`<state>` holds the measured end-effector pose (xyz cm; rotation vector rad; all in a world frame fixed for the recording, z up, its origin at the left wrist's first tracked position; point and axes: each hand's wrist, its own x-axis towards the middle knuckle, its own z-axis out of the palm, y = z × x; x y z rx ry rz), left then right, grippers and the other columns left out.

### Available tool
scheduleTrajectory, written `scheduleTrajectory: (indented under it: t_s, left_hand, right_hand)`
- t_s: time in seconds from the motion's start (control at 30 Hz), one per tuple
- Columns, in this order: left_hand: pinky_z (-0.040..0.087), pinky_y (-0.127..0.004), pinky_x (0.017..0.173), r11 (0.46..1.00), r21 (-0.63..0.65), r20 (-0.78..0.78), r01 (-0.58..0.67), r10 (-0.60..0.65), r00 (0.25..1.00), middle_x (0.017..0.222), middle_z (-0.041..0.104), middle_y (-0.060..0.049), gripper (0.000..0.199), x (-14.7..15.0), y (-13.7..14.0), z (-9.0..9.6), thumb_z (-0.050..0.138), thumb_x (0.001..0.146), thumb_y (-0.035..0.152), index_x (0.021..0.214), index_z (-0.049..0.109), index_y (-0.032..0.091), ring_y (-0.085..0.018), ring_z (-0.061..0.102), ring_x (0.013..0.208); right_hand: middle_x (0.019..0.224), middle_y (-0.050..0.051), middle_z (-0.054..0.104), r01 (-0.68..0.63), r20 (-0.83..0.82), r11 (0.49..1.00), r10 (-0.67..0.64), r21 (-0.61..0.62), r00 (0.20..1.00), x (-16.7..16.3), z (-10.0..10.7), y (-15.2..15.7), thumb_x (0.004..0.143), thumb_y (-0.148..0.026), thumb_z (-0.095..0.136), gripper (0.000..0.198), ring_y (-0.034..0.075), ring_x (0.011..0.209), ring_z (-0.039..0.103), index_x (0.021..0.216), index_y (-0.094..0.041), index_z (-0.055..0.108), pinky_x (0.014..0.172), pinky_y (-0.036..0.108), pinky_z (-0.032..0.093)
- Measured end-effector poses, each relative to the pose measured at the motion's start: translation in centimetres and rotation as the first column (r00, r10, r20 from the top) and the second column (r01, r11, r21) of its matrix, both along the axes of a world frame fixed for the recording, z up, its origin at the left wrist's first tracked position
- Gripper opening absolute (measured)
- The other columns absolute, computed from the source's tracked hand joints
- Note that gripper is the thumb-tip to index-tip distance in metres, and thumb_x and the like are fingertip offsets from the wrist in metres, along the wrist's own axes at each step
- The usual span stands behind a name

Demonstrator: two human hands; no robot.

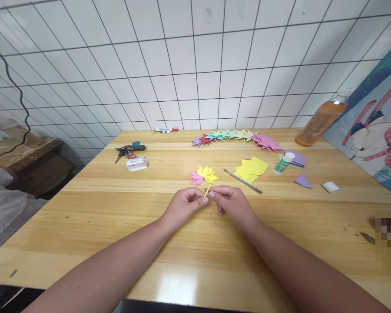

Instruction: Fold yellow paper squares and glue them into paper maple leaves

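Here you are, both hands in close: your left hand [189,201] pinches the small folded yellow paper [207,191] between thumb and fingers, and your right hand [230,201] grips it from the other side. That paper sits just above the surface [169,243], on the near side of the pink-and-yellow folded cluster [204,175]. Watch the pressure! Uneven pinching could skew a crease, and a loose thumb could let the piece spring apart. Careful on the right, too: a wide sweep of that hand might knock the slim metal tool [243,181] into the yellow sheets [252,168].

Now your count: one piece in hand, one cluster, one metal tool, one glue stick [284,163], one purple folded piece [303,181], one white block [330,187], one bottle [322,119], one marker [167,130], one small clear-and-white item [137,164], one bunch of keys [129,151]. Yellow sheets, at least two; they overlap. One multicoloured arc [236,137] behind, its segments too crowded to count.
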<state>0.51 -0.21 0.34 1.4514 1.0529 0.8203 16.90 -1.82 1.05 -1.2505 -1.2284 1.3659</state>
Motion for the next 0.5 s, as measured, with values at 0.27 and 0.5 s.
scheduleTrajectory:
  t_s: [0.27, 0.5]
  left_hand:
    - [0.037, -0.022, 0.056, 0.999, 0.03, -0.062, -0.027, 0.029, 0.998, 0.059, 0.055, 0.002, 0.028, 0.1, -0.1, -0.2, 0.068, 0.068, 0.04, 0.062, 0.056, 0.015, -0.01, 0.049, 0.056]
    - [0.039, -0.023, 0.058, 0.999, 0.027, -0.069, -0.024, 0.026, 0.997, 0.062, 0.058, 0.001, 0.027, 0.4, -0.1, -0.3, 0.069, 0.066, 0.038, 0.063, 0.057, 0.014, -0.012, 0.052, 0.059]
  right_hand:
    - [0.069, 0.0, 0.06, 0.023, 0.044, 0.999, -0.024, 0.03, 0.999, -0.4, 0.0, -0.2, 0.065, -0.033, 0.066, 0.019, 0.006, 0.045, 0.046, 0.073, -0.016, 0.065, 0.039, 0.02, 0.043]
    - [0.058, -0.004, 0.052, 0.041, 0.087, 0.999, -0.042, 0.015, 0.995, -1.1, 0.3, -0.4, 0.066, -0.03, 0.062, 0.014, 0.007, 0.044, 0.044, 0.069, -0.017, 0.059, 0.04, 0.019, 0.042]
